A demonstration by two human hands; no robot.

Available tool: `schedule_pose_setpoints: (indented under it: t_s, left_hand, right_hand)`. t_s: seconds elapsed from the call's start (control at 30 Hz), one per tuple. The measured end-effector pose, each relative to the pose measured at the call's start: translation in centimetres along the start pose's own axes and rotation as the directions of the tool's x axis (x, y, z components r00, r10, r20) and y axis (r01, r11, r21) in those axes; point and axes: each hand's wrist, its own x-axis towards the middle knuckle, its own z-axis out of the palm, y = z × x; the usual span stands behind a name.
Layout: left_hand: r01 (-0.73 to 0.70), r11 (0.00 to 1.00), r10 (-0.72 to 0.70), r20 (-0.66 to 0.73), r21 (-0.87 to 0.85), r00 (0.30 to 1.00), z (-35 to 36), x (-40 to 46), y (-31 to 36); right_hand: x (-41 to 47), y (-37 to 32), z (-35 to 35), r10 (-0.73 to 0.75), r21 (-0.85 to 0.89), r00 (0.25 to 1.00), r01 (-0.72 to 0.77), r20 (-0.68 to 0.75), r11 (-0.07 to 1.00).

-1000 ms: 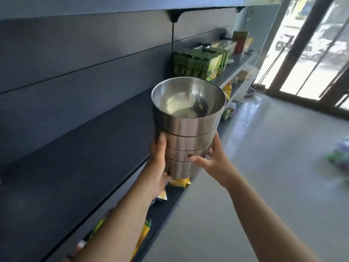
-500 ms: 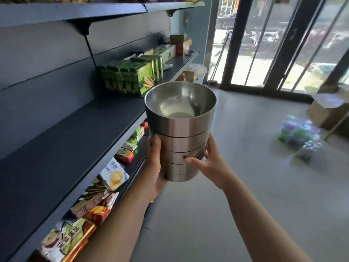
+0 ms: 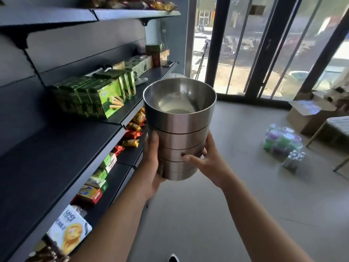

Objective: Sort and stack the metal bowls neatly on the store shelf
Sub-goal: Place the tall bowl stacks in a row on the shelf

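A stack of nested metal bowls (image 3: pixel 179 127) is held in the air at the centre of the view, upright, to the right of the shelf (image 3: pixel 62 148) and not touching it. The stack shows several rims as horizontal seams; the top bowl is open and empty, and its interior reflects light.

The left hand (image 3: pixel 153 163) grips the left side of the stack. Its thumb lies straight up the near wall and reaches the second seam from the top. The palm cups the lower bowls. The remaining fingers pass behind the stack and are hidden, so their spread cannot be told.

The right hand (image 3: pixel 209 161) grips the right side. Its thumb points left across the near wall and presses on a middle seam. The other fingers curl round the far right side, with only their bases visible. Both hands are clamped on the stack from opposite sides.

The dark shelf runs along the left, from near to far. Its near part is bare. Green boxes (image 3: pixel 98 97) stand on its far part. Snack packs (image 3: pixel 132 133) lie on the lower shelf beneath.

On the floor (image 3: pixel 245 205) to the right lies a wrapped pack of cups (image 3: pixel 281 142). An open carton (image 3: pixel 311 114) stands beyond it, near the glass doors (image 3: pixel 264 44).
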Motion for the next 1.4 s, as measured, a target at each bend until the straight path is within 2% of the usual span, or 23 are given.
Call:
schedule_pose_setpoints:
  t_s: [0.23, 0.53, 0.73, 0.83, 0.97, 1.1, 1.23, 1.4]
  left_hand:
    - [-0.054, 0.999, 0.054, 0.004, 0.003, 0.999, -0.8, 10.5, 2.1]
    - [-0.033, 0.999, 0.033, -0.024, 0.02, 0.999, -2.2, 22.1, 4.4]
    - [-0.094, 0.995, 0.089, -0.189, -0.015, 0.978, -3.3, 29.7, 5.2]
    - [-0.12, 0.99, 0.093, -0.304, -0.073, 0.948, -3.9, 32.9, 5.8]
    - [-0.184, 0.975, 0.102, -0.486, -0.125, 0.868, -4.9, 35.8, 7.2]
    - [-0.253, 0.963, 0.125, -0.677, -0.093, 0.725, -6.7, 36.1, 9.1]
    - [-0.273, 0.962, 0.162, -0.778, -0.013, 0.607, -8.9, 33.6, 10.3]
    - [-0.315, 0.948, 0.179, -0.885, 0.039, 0.429, -12.5, 29.0, 10.4]
  right_hand:
    - [10.0, 1.2, -3.0, -0.023, -0.029, 1.0, 0.023, -0.015, 0.999]
    - [22.4, 3.7, -6.4, -0.003, -0.008, 0.999, 0.003, 0.043, 1.0]
    - [32.3, 6.3, -8.3, -0.008, 0.014, 0.98, 0.005, 0.198, 1.0]
    - [37.6, 7.3, -8.7, -0.023, 0.001, 0.943, 0.024, 0.332, 1.0]
    - [43.8, 8.0, -7.6, -0.037, -0.008, 0.869, 0.047, 0.493, 0.999]
    - [48.2, 7.7, -4.0, -0.071, 0.032, 0.749, 0.067, 0.659, 0.997]
    - [49.6, 7.7, 1.4, -0.122, 0.087, 0.625, 0.087, 0.771, 0.992]
    - [48.5, 8.1, 8.6, -0.15, 0.116, 0.522, 0.097, 0.839, 0.988]
